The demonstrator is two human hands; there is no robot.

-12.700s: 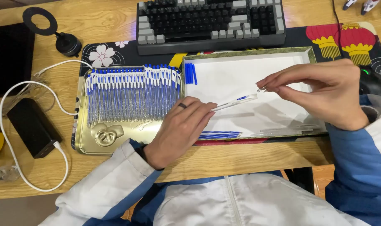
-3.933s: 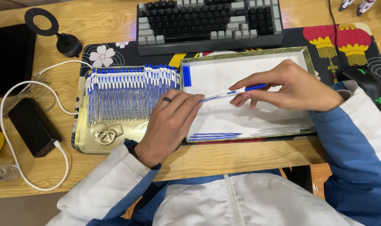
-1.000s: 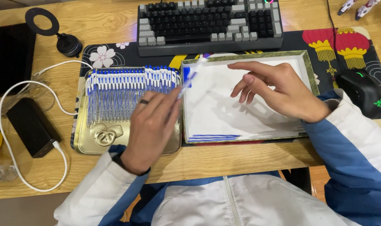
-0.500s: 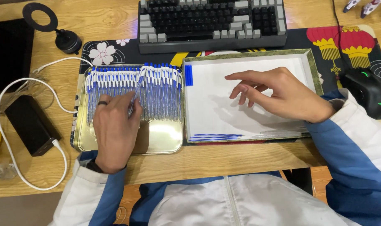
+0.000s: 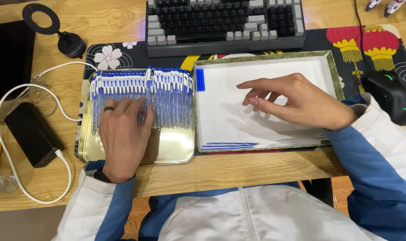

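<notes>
Wooden desk (image 5: pixel 238 172) fills the view, with a dark patterned mat (image 5: pixel 327 40) spread across it and a black and grey keyboard (image 5: pixel 225 22) at the far edge. Two trays sit side by side on the mat. On the right is a white tray (image 5: pixel 265 60) with a green rim, mostly bare, with a few loose blue refills (image 5: pixel 229 145) along its near edge and some blue caps (image 5: pixel 200 80) in its far left corner. On the left is a shiny gold tray (image 5: pixel 171 147) holding a long row of blue and white pens (image 5: pixel 167 89) laid close together. Off to the left lie a black power bank (image 5: pixel 31 134) with a white cable (image 5: pixel 15 89), and a black mouse (image 5: pixel 390 93) sits far right. The left hand (image 5: pixel 122 134) lies flat and open on the pens, fingers spread over the row, gripping nothing yet. The right hand (image 5: pixel 296 102) hovers over the white tray, loosely open and empty. It looks like the step of getting a pen from the row. Picking one calls for pinching a single pen without pulling its neighbours, since they lie touching.
</notes>
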